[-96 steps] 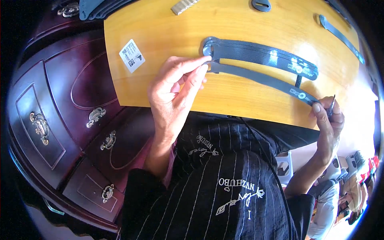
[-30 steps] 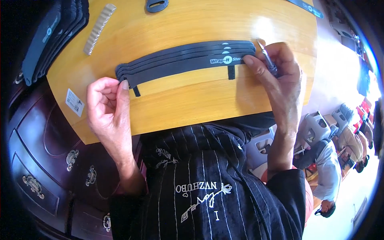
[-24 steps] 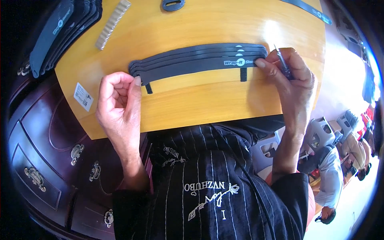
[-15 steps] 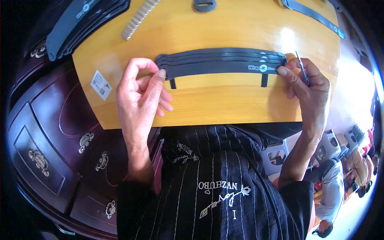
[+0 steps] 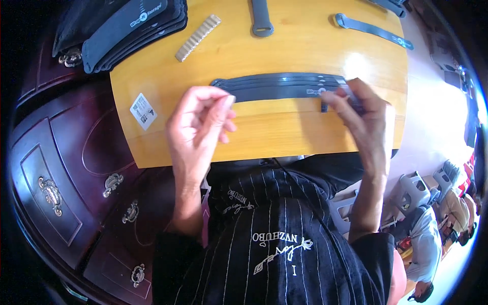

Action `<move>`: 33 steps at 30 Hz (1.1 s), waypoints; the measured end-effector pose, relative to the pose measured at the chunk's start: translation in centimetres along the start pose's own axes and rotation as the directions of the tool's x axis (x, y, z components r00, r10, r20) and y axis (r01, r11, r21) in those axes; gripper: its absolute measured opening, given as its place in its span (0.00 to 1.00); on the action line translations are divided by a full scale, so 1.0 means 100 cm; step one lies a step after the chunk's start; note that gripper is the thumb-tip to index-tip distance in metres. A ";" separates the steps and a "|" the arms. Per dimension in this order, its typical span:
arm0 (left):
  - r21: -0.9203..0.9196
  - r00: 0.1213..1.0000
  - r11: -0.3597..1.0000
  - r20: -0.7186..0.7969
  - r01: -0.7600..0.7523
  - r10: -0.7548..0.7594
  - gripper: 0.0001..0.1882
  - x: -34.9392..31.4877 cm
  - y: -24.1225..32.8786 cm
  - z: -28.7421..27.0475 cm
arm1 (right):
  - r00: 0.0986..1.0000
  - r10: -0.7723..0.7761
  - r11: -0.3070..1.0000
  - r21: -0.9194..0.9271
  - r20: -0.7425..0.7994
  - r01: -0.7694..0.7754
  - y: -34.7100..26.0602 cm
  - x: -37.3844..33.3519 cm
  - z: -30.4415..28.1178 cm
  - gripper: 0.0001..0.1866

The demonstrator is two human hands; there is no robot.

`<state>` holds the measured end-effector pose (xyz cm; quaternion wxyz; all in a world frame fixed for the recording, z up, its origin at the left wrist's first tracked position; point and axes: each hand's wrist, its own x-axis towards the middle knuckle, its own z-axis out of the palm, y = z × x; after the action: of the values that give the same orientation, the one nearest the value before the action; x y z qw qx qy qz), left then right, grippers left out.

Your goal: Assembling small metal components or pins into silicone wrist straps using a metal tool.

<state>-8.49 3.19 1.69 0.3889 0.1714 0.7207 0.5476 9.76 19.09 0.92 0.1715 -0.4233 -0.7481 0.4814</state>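
Note:
A stack of several dark grey straps [image 5: 274,93] lies across the tabletop in front of me. My left hand [image 5: 199,122] is at the left end of the stack, thumb and forefinger pinched together; whether they grip a strap or something small is hidden. Over the right end is my right hand [image 5: 363,112], blurred by motion and curled round a thin metal tool [image 5: 349,94], which showed a pointed tip a moment earlier. A short black tab [image 5: 324,107] sticks out below the stack's right end.
On the yellow wooden table [image 5: 269,137] lie a ribbed beige strip [image 5: 198,38], a single strap [image 5: 262,20], another strap [image 5: 373,31] and a white label [image 5: 144,112]. A pile of straps [image 5: 132,35] sits far left. Dark drawers [image 5: 51,198] stand at left; people [image 5: 424,244] are at right.
The whole view has shifted, showing more of the far table. My right hand has come off the strap end and is moving. The left tab is now hidden by my left hand.

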 end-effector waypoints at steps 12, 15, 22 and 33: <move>-0.024 0.979 0.991 0.160 0.130 -0.125 0.06 0.022 -0.014 0.022 | 0.979 0.008 0.918 -0.390 0.206 0.074 -0.017 0.021 0.029 0.18; -0.009 0.985 0.995 0.143 0.099 -0.096 0.06 0.016 -0.018 0.020 | 0.978 -0.003 0.954 -0.292 0.207 0.065 -0.012 0.033 0.012 0.15; 0.067 0.987 0.997 0.157 -0.030 0.020 0.05 0.009 -0.008 0.033 | 0.931 -0.304 0.796 -0.592 -0.203 0.131 0.028 0.093 -0.048 0.12; -0.149 0.959 0.980 0.229 -0.134 0.167 0.12 -0.019 -0.010 0.065 | 0.998 -0.010 0.951 -0.307 -0.067 -0.011 -0.006 -0.013 -0.043 0.09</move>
<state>-2.20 5.87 0.86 0.4410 0.2647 0.6152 0.5975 13.05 20.38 3.72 0.1285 -0.4610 -0.8077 0.3444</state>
